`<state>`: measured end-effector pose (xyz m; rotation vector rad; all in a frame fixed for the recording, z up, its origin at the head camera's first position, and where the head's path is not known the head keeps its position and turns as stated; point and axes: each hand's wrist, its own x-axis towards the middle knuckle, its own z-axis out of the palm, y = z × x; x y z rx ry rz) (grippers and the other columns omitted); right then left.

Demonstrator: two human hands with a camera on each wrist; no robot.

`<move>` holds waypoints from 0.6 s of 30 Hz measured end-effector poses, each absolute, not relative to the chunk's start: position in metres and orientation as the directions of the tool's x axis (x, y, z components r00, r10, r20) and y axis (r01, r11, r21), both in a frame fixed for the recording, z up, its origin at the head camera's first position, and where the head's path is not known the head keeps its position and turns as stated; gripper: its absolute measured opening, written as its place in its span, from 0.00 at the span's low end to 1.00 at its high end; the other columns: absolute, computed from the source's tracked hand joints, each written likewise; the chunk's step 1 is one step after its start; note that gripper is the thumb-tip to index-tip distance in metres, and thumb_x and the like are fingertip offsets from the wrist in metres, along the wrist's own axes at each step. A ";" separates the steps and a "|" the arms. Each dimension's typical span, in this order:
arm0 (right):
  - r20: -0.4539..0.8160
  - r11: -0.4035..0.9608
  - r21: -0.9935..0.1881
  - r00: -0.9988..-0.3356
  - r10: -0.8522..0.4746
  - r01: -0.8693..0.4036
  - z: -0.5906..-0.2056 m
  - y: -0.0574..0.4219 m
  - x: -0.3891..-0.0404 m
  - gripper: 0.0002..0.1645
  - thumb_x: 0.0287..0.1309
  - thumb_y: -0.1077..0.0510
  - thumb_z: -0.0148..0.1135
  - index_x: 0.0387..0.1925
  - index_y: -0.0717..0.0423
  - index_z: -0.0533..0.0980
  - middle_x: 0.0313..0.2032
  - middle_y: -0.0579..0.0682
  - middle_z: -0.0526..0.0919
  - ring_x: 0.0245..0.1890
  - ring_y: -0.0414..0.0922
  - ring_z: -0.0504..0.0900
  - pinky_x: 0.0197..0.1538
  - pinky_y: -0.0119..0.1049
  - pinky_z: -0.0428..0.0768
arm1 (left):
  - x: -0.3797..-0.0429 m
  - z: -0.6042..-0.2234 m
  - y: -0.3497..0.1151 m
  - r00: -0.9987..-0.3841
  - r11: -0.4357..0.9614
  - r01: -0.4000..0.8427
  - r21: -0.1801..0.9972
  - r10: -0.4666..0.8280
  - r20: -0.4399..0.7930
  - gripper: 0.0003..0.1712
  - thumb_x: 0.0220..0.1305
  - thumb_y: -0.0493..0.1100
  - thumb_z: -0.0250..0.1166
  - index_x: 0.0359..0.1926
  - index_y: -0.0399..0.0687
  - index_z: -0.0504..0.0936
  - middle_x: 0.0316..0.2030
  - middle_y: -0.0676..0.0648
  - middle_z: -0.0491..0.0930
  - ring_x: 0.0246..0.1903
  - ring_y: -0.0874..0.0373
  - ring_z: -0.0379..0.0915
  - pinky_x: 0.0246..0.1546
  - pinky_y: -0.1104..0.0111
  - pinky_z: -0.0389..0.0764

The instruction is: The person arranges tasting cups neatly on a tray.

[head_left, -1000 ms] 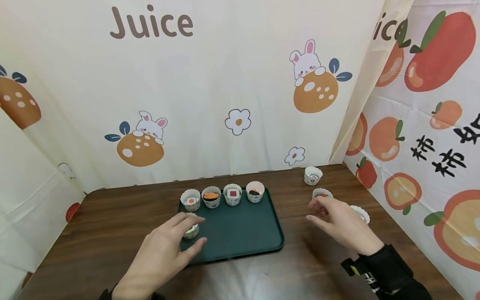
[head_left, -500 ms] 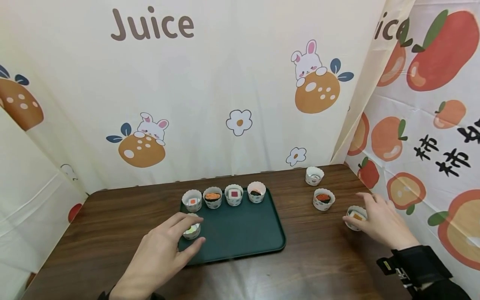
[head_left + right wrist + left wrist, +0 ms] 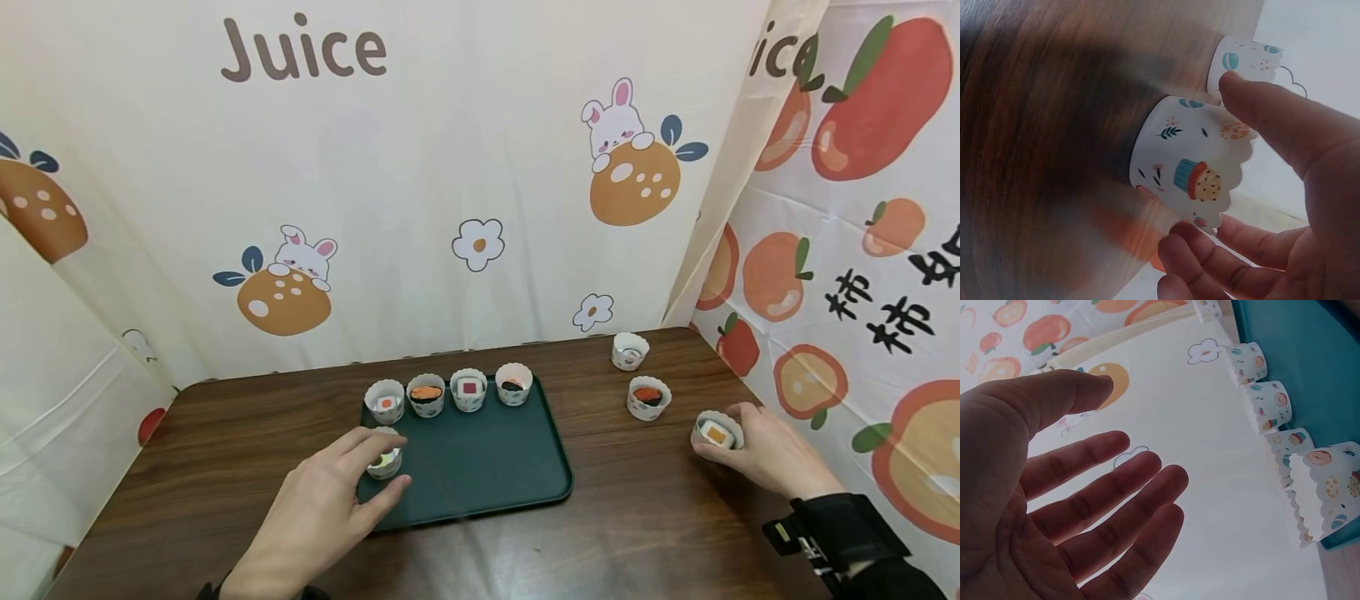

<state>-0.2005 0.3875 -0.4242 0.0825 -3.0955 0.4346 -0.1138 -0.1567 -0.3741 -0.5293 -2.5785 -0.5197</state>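
My right hand (image 3: pixel 776 450) has its thumb and fingers on either side of a scalloped paper baking cup (image 3: pixel 703 431) at the right of the table; inside lies a white sushi piece with an orange-yellow top (image 3: pixel 717 432). The right wrist view shows this cup's printed wall (image 3: pixel 1179 150) between thumb and fingertips. My left hand (image 3: pixel 322 492), fingers spread, hovers at the left front of a dark green tray (image 3: pixel 480 467). Nothing is in its palm. Just beyond it a cup with a green-and-white piece (image 3: pixel 386 463) stands on the tray, partly covered by the fingers.
Along the tray's back edge several cups stand in a row, among them one with an orange piece (image 3: pixel 426 393) and one with a dark red square (image 3: pixel 469 388). On the wooden table (image 3: pixel 247 442), right of the tray, are a red-topped cup (image 3: pixel 648 408) and a white cup (image 3: pixel 628 358).
My right hand has gone from over the red-topped cup rightward to the cup with the orange-yellow piece, and its fingers have closed in around it. The left hand has barely moved.
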 end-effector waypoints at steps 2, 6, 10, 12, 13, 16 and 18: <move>0.017 0.959 -0.280 -0.998 -0.053 -0.056 -0.426 0.388 -0.202 0.50 0.60 0.37 0.77 0.55 0.82 0.72 0.35 0.62 0.81 0.30 0.48 0.75 0.32 0.39 0.70 | -0.114 -0.374 -0.158 -0.821 0.855 0.447 0.263 0.276 0.499 0.23 0.55 0.48 0.84 0.52 0.64 0.88 0.48 0.64 0.86 0.34 0.71 0.80 0.29 0.72 0.79; 0.002 0.958 -0.281 -0.999 -0.051 -0.050 -0.428 0.389 -0.203 0.48 0.60 0.39 0.77 0.54 0.80 0.72 0.35 0.60 0.82 0.30 0.48 0.75 0.32 0.40 0.70 | -0.114 -0.375 -0.158 -0.818 0.853 0.452 0.262 0.279 0.503 0.23 0.55 0.48 0.84 0.53 0.64 0.88 0.47 0.64 0.86 0.33 0.72 0.79 0.29 0.72 0.79; -0.012 0.954 -0.296 -0.999 -0.048 -0.043 -0.430 0.389 -0.203 0.47 0.60 0.40 0.78 0.53 0.80 0.71 0.35 0.61 0.82 0.31 0.49 0.76 0.33 0.40 0.72 | -0.115 -0.376 -0.158 -0.827 0.850 0.447 0.280 0.273 0.491 0.24 0.56 0.48 0.84 0.53 0.65 0.87 0.47 0.64 0.86 0.33 0.73 0.79 0.29 0.72 0.78; -0.013 0.951 -0.307 -0.999 -0.047 -0.041 -0.431 0.389 -0.204 0.46 0.59 0.42 0.79 0.53 0.81 0.71 0.35 0.63 0.82 0.31 0.50 0.77 0.33 0.40 0.72 | -0.116 -0.376 -0.159 -0.832 0.849 0.442 0.289 0.267 0.487 0.24 0.56 0.48 0.84 0.53 0.64 0.88 0.47 0.64 0.87 0.33 0.72 0.80 0.29 0.72 0.78; -0.013 0.950 -0.310 -0.999 -0.045 -0.039 -0.431 0.389 -0.204 0.46 0.59 0.42 0.79 0.53 0.81 0.71 0.36 0.63 0.82 0.32 0.50 0.78 0.33 0.40 0.73 | -0.116 -0.377 -0.159 -0.835 0.850 0.437 0.294 0.263 0.483 0.24 0.56 0.48 0.84 0.53 0.64 0.88 0.47 0.63 0.87 0.34 0.71 0.80 0.29 0.72 0.78; -0.014 0.947 -0.320 -0.999 -0.046 -0.040 -0.433 0.390 -0.204 0.46 0.59 0.43 0.79 0.54 0.81 0.70 0.36 0.65 0.83 0.32 0.50 0.78 0.34 0.40 0.73 | -0.118 -0.377 -0.160 -0.848 0.858 0.418 0.299 0.250 0.468 0.23 0.56 0.47 0.84 0.53 0.63 0.88 0.46 0.63 0.87 0.34 0.69 0.81 0.29 0.71 0.79; -0.021 0.946 -0.322 -0.999 -0.048 -0.039 -0.435 0.391 -0.204 0.48 0.59 0.42 0.78 0.55 0.82 0.69 0.37 0.66 0.82 0.32 0.51 0.79 0.34 0.41 0.74 | -0.119 -0.377 -0.161 -0.858 0.864 0.402 0.303 0.241 0.453 0.23 0.57 0.48 0.83 0.53 0.63 0.89 0.46 0.63 0.87 0.35 0.68 0.82 0.30 0.71 0.79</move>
